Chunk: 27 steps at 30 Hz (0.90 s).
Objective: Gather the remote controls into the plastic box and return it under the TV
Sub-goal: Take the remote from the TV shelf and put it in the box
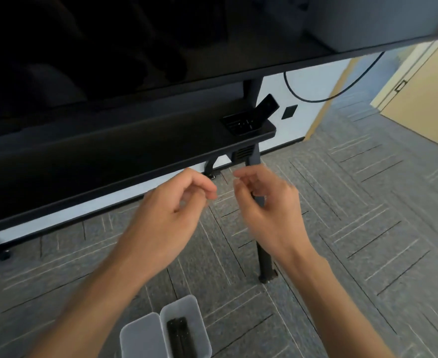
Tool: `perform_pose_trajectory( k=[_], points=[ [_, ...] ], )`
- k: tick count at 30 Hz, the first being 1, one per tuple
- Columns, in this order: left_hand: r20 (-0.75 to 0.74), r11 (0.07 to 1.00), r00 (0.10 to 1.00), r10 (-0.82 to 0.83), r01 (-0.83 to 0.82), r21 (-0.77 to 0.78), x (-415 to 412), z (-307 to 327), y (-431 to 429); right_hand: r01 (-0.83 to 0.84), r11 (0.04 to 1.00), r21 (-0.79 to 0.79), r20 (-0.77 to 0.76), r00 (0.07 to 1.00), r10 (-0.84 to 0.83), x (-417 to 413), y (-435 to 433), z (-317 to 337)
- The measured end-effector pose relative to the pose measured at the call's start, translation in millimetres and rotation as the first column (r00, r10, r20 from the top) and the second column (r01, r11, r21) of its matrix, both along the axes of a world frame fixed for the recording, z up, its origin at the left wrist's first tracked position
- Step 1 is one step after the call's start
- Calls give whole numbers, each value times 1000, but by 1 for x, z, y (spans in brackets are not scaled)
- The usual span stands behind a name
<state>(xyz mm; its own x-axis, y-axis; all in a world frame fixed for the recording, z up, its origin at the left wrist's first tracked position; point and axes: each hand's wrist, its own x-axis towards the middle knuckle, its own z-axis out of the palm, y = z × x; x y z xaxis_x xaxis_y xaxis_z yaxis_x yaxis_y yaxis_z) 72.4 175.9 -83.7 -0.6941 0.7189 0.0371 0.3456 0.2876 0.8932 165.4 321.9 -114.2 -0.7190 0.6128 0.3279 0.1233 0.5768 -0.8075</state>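
Head view looks down past a large dark TV (135,34) across the far left, with one long black shelf (109,151) beneath it. Grey carpet floor (368,202) fills the rest. Two hands are raised side by side below the shelf's right end: the left hand (168,202) and right hand (269,202) both have fingers loosely curled, holding nothing. One clear plastic box (184,329) sits on the floor near the bottom edge, nearer than both hands, its lid (140,337) open to its left; dark remote controls (180,337) lie inside, their count unclear. One more remote (264,107) leans at the shelf's right end, in a small black tray (238,122).
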Motion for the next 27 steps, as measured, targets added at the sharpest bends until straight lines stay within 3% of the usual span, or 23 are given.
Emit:
perform_pose_trajectory(
  k=[9, 13, 16, 18, 20, 23, 27],
  points=[
    [20, 997, 997, 69, -70, 23, -18, 6, 78, 377, 908, -181, -24, 922, -387, -77, 94, -5],
    [52, 995, 994, 94, -96, 37, -18, 7, 97, 485, 857, -171, 152, 873, -464, -114, 125, -11],
    [44, 994, 993, 111, -112, 13, -20, 8, 98, 450, 876, -174, 266, 878, -398, -127, 134, -11],
    [30, 992, 991, 128, -128, 1, -23, 10, 95, 401, 896, -191, 184, 911, -368, -125, 133, -7],
    [38, 990, 990, 138, -138, -17, -24, 11, 91, 372, 897, -239, -10, 923, -386, -115, 128, 1],
    [11, 991, 992, 125, -124, -45, -25, 13, 86, 342, 876, -340, -298, 844, -446, -91, 114, 17],
    [-46, 991, 992, 121, -123, -48, -26, 18, 76, 245, 888, -388, -432, 803, -411, -56, 79, 32]
  ],
)
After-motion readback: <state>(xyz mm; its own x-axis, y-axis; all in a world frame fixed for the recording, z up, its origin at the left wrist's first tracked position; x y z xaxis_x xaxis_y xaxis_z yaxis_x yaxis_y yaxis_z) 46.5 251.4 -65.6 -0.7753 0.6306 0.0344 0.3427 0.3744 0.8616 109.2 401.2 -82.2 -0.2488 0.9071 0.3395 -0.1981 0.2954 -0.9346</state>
